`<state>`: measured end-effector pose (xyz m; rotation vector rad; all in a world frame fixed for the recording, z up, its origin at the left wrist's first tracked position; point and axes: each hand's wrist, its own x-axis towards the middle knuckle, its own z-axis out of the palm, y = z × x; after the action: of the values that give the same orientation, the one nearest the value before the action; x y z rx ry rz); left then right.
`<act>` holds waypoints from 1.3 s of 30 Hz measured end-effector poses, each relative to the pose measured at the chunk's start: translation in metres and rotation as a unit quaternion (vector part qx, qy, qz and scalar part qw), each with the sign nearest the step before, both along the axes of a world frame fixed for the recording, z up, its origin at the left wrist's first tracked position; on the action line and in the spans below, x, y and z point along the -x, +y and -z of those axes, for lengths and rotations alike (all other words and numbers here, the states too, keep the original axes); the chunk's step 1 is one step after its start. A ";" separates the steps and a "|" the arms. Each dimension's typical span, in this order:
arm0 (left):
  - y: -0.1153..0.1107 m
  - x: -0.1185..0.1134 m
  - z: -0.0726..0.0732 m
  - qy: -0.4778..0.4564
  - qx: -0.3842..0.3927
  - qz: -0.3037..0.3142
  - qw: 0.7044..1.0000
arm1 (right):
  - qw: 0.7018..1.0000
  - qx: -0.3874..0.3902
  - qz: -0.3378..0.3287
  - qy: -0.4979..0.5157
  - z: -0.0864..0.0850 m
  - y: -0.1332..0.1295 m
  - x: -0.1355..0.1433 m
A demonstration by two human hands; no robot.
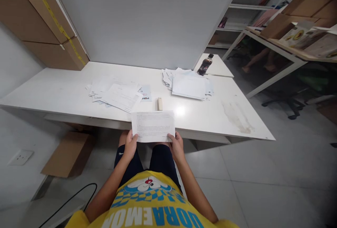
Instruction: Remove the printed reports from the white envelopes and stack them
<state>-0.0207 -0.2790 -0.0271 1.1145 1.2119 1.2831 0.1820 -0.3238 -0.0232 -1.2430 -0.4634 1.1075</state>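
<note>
A printed sheet of paper spans the gap between my hands at the table's front edge. My left hand pinches its lower left corner, thumb on top. At the lower right corner, my right hand grips it the same way. Whether it is one sheet or several, I cannot tell. Just beyond the paper stands a small beige block-like object. Loose printed papers are spread on the left, partly over a blue-and-white printed card. A thicker stack of papers lies to the right.
The white table meets a grey panel at its back. A dark drink bottle stands behind the right stack. Cardboard boxes are piled at left; another box sits below. A person's legs show under another table.
</note>
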 end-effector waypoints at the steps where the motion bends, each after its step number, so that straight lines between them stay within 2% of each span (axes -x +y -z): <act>1: 0.002 -0.001 -0.003 0.014 -0.005 0.015 1.000 | 1.000 -0.007 -0.001 -0.028 -0.007 0.002 0.000; 4: 0.014 -0.007 -0.019 0.051 -0.031 0.053 0.997 | 0.990 -0.048 -0.014 -0.133 -0.032 0.013 -0.004; 7: 0.038 -0.015 -0.040 0.073 -0.089 0.042 0.992 | 0.976 -0.089 -0.003 -0.196 -0.054 0.032 -0.017; 9: 0.060 -0.021 -0.051 0.101 -0.127 0.032 0.986 | 0.969 -0.107 0.013 -0.224 -0.058 0.048 -0.029; 11: 0.081 -0.025 -0.055 0.136 -0.141 0.035 0.980 | 0.962 -0.107 0.012 -0.251 -0.054 0.063 -0.041; 15: 0.107 -0.027 -0.049 0.170 -0.110 0.046 0.978 | 0.962 -0.103 0.001 -0.254 -0.035 0.082 -0.056; 19: 0.110 -0.025 -0.041 0.171 -0.110 0.069 0.977 | 0.964 -0.122 -0.005 -0.235 -0.026 0.087 -0.061; 22: 0.110 -0.024 -0.037 0.197 -0.109 0.077 0.971 | 0.969 -0.121 -0.022 -0.215 -0.025 0.089 -0.062; 25: 0.109 -0.025 -0.034 0.212 -0.115 0.054 0.969 | 0.968 -0.112 -0.033 -0.221 -0.023 0.090 -0.063; 29: 0.110 -0.026 -0.031 0.170 -0.112 0.031 0.979 | 0.967 -0.075 -0.031 -0.243 -0.021 0.090 -0.064; 33: 0.114 -0.024 -0.029 0.099 -0.074 0.071 0.990 | 0.971 -0.044 -0.037 -0.232 -0.025 0.089 -0.065; 36: 0.118 -0.022 -0.027 0.087 -0.059 0.103 0.989 | 0.981 -0.010 -0.049 -0.186 -0.030 0.082 -0.065; 39: 0.119 -0.024 -0.026 0.100 -0.059 0.090 0.989 | 0.986 0.026 -0.048 -0.160 -0.033 0.063 -0.067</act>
<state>0.0030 -0.1596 -0.0007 1.4346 1.1618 1.1366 0.2486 -0.2613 0.0097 -1.4646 -0.7473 1.0072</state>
